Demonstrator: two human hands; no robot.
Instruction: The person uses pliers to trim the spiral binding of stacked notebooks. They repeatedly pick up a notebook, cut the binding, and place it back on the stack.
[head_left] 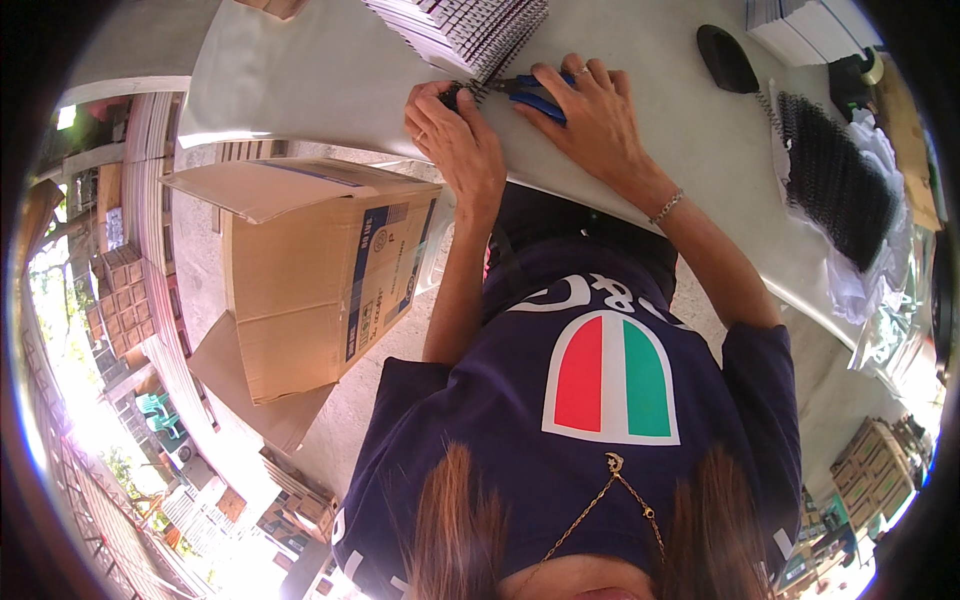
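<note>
A stack of spiral-bound notebooks lies on the table, with black coil bindings along its near right side. My right hand is closed round blue-handled pliers, whose dark jaws reach the end of a coil at the stack's near corner. At that same corner my left hand pinches a black spiral coil between thumb and fingers. The fingers partly hide this coil, so I cannot tell how far it runs into a notebook.
Over the grey table, a bundle of black coils lies on white plastic at the right. Nearby are a black computer mouse-shaped object and a white paper stack. An open cardboard box stands left of my left arm.
</note>
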